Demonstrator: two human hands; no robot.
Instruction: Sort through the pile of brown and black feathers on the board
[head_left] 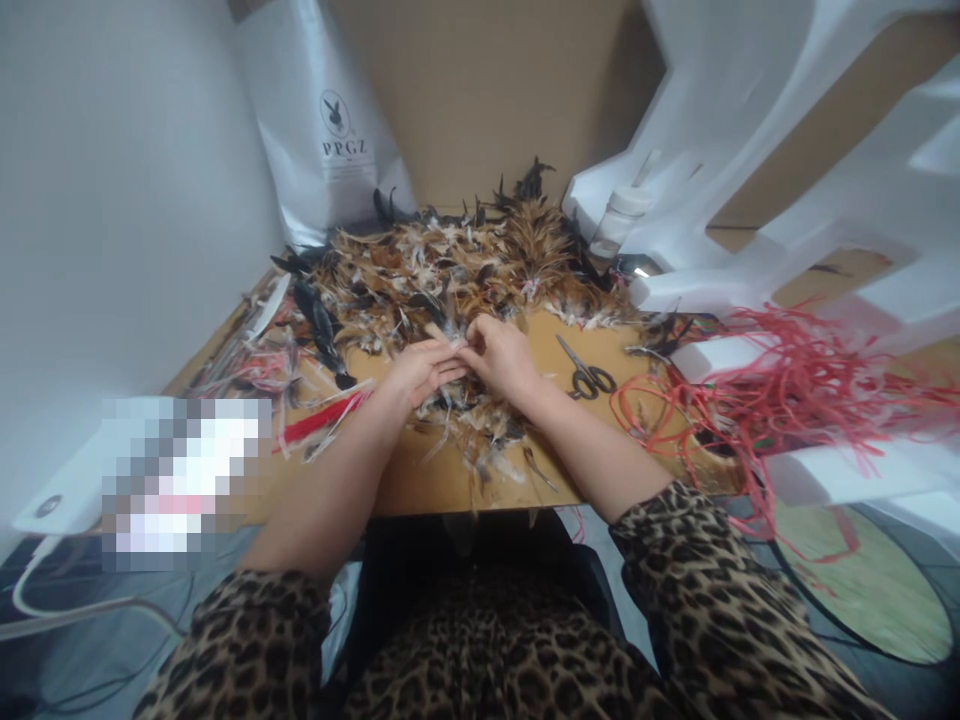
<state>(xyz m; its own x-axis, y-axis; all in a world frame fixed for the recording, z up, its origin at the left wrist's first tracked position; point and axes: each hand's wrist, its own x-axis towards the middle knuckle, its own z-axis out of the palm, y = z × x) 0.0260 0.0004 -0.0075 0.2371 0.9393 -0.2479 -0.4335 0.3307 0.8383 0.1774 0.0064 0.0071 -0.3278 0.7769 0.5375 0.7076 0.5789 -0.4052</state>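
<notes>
My left hand [429, 370] and my right hand [496, 355] meet over the front edge of a feather heap [427, 255]. A small pale feather [444, 332] sticks up between them. My left hand pinches its base, with the other fingers lying fairly straight. The thumb and forefinger of my right hand close on the same spot, the remaining fingers curled. Exactly what lies between the fingertips is partly hidden. Loose feathers [480, 440] lie below my hands. Black-handled scissors [589, 375] rest on the tabletop to the right of my right hand, blades slightly apart.
Red ribbon strands [810, 390] tangle over white foam pieces [832, 470] at right. A clear jar [619, 220] leans behind. A silver bag [330, 130] stands at back left. Red threads [322, 420] and a white power bank [67, 490] with a cable are at left.
</notes>
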